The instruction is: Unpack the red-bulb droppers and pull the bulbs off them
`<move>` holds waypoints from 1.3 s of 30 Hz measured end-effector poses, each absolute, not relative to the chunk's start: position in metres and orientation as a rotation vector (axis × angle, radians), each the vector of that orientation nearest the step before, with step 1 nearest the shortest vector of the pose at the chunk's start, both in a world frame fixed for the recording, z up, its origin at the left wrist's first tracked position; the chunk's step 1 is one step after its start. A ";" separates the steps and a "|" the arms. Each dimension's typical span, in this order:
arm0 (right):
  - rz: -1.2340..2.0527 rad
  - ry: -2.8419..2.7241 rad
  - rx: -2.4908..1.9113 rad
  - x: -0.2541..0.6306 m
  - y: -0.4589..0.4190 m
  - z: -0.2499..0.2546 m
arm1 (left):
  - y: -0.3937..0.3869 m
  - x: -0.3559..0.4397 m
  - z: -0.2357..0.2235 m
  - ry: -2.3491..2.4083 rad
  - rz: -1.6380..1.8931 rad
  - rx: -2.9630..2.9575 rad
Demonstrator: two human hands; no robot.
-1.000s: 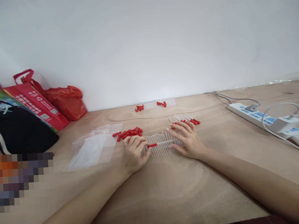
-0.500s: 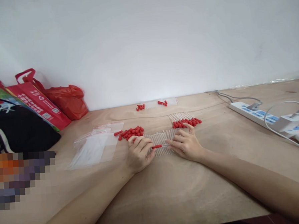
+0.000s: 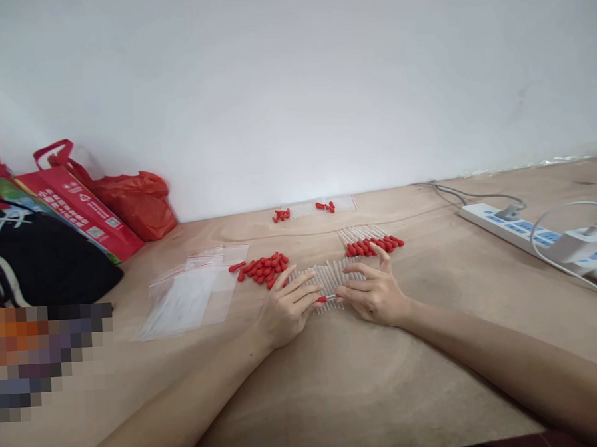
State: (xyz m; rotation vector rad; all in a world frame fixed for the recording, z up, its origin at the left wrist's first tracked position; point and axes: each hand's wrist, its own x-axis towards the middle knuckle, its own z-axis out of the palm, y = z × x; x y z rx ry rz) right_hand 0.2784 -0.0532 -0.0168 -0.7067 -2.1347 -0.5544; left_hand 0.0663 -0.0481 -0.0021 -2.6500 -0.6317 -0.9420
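Note:
My left hand (image 3: 291,308) pinches a red rubber dropper bulb (image 3: 322,300), most of it hidden by the fingers. Fingers closed, my right hand (image 3: 375,293) grips a clear glass dropper tube (image 3: 331,298), whose end meets the bulb's mouth. Beneath and behind both hands lies a row of loose glass tubes (image 3: 326,275), side by side. A pile of red rubber bulbs (image 3: 265,268) is just beyond my left hand. Past my right hand, several glass droppers with red bulbs fitted (image 3: 374,245) lie in a row.
Clear zip bags (image 3: 192,292) lie flat on the wooden table (image 3: 337,395) at left. More red bulbs (image 3: 281,215) and a bag (image 3: 302,208) are near the wall. Red bags (image 3: 142,202) and a black bag (image 3: 55,256) stand far left. A power strip (image 3: 509,229) with cables is at right.
Both hands have shifted slightly nearer me and to the right. My left fingers now cover more of the red bulb, which shows less than before.

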 end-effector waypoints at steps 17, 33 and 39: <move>-0.574 -1.991 -1.064 0.307 -0.049 -0.017 | -0.032 0.009 0.000 -1.037 -1.193 -2.281; -0.508 -2.014 -1.106 0.296 -0.041 -0.023 | 0.013 -0.041 0.003 -1.887 -1.105 -2.045; -0.409 -2.117 -1.130 0.291 -0.044 -0.021 | -0.004 -0.020 0.005 -1.398 -1.161 -2.007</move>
